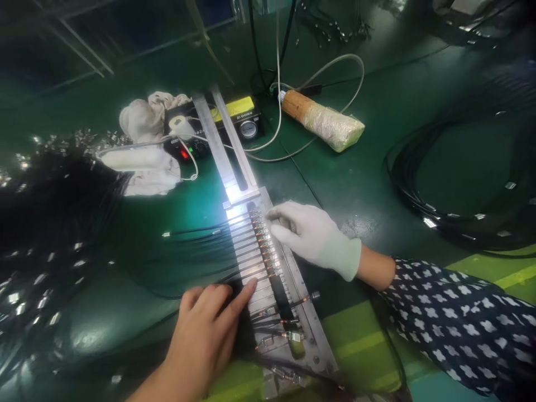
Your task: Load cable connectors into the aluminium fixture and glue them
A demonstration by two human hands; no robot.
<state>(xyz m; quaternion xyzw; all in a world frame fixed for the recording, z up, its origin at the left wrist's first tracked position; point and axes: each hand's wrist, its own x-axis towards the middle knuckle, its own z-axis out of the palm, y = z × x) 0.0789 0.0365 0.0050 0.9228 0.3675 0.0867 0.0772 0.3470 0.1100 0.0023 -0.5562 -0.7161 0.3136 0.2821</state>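
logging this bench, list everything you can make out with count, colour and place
jig: one, silver, centre
jig cables: several, black, across jig
cable coil: one, black, right
cable heap: one, black and silver, left
cloth: count unclear, white, back left
box: one or two, black and yellow, behind jig
wrapped handle: one, brown and yellowish, back
cords: several, white and black, back
loose cables: many, black and silver, far back
table: one, green, beneath
front strip: one, yellow-green, near edge
sleeve: one, dark with white pattern, right
left hand: one, bare, on jig
right hand: one, white-gloved, at jig
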